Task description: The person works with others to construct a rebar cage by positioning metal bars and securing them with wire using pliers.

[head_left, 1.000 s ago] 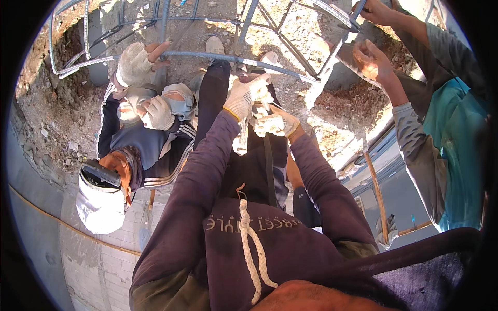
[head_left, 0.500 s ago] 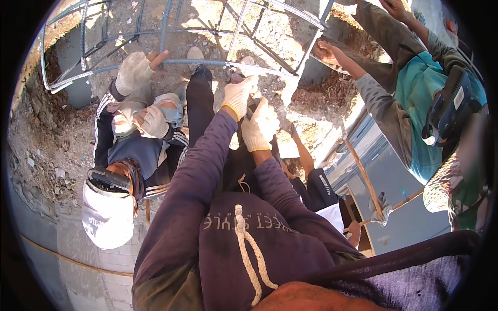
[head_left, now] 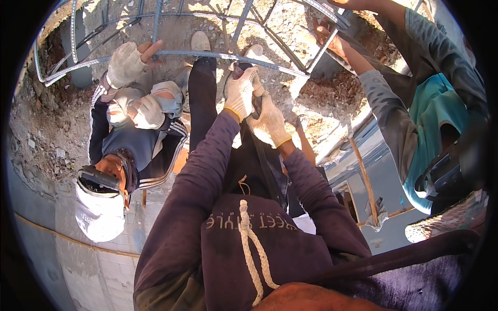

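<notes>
My left hand (head_left: 239, 94), in a cream knit glove with a yellow cuff, is closed in front of me. A dark, narrow tool (head_left: 256, 105) shows between it and my right hand; its kind is too small and covered to tell. Wearing a matching glove, my right hand (head_left: 268, 122) sits just below and to the right, its fingers bent around the lower part of this tool. Beyond my left fingers a dark tip (head_left: 238, 72) sticks out. Just past my hands runs the near bar of a steel rebar cage (head_left: 223, 55), apart from them.
On the left a crouching person in a white cap (head_left: 98, 217) has a gloved hand (head_left: 127, 65) at the rebar. At right, a person in a teal top (head_left: 433, 111) reaches toward the cage's right end. Dug pits (head_left: 78, 85) and rubble lie under the cage.
My hands have turned slightly, with the left now over the dark tip and the right lower. The rebar cage sits a little higher and farther left in view. The person at right has leaned in.
</notes>
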A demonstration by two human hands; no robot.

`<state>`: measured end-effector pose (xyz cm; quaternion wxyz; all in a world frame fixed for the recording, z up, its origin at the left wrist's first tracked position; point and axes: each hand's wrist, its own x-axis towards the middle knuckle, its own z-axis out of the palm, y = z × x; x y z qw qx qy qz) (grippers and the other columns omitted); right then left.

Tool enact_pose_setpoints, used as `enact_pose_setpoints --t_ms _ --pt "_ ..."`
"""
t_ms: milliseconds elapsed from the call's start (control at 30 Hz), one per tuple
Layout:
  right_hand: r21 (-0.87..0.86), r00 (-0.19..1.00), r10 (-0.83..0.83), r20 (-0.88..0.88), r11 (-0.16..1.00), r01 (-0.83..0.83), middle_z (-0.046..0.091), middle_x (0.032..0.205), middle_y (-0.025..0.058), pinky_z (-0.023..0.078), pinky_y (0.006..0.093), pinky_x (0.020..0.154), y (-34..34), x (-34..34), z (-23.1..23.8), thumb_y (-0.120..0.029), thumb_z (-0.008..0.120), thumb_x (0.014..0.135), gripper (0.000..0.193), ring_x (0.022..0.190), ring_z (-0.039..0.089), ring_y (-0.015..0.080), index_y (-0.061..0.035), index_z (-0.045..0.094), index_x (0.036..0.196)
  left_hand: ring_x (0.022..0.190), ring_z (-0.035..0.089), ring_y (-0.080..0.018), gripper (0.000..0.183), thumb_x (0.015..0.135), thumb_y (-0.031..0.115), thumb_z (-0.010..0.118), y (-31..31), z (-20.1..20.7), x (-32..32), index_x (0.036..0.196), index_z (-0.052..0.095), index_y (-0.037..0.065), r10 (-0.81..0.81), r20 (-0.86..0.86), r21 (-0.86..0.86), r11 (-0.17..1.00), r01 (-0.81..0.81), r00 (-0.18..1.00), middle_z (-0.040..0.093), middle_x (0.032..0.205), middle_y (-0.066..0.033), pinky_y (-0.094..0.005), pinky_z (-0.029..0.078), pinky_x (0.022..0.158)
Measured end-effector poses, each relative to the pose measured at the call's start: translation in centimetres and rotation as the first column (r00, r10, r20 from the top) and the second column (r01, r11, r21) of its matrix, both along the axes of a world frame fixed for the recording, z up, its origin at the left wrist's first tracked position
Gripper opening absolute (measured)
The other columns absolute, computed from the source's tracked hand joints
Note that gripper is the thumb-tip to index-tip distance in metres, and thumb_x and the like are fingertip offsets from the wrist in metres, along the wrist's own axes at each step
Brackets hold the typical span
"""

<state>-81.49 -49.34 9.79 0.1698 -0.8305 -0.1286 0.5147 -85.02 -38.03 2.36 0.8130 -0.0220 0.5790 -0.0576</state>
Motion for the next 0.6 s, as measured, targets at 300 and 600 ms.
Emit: enact_pose_setpoints --t_ms 300,600 --pt "0.096 0.996 -0.044 -0.073 0.994 0.051 0.066 0.108 0.0258 0.053 0.0459 0.088 -1.3 0.3 -2.4 -0.018 0.073 0.075 0.070 0.103 0.065 0.0433 0.0051 0.041 0.133 0.046 0.051 -0.0165 0.017 0.095 0.018 0.066 -1.6 -2.0 0.5 0.082 0.061 0.009 0.050 -0.079 0.162 0.986 -0.037 0.996 0.054 0.064 -0.0015 -0.0354 0.048 0.048" --pt "-0.213 0.357 -0.613 -0.704 0.663 0.718 0.062 0.105 0.0093 0.056 0.0384 0.076 2.8 -0.9 4.2 -0.012 0.071 0.079 0.055 0.087 0.066 0.0232 0.0014 0.050 0.129 0.047 0.054 -0.0150 0.023 0.086 0.025 0.078 2.1 1.4 -1.0 0.084 0.065 0.007 -0.529 -0.209 0.167 0.809 0.563 0.822 0.058 0.063 -0.0014 -0.0316 0.048 0.047"
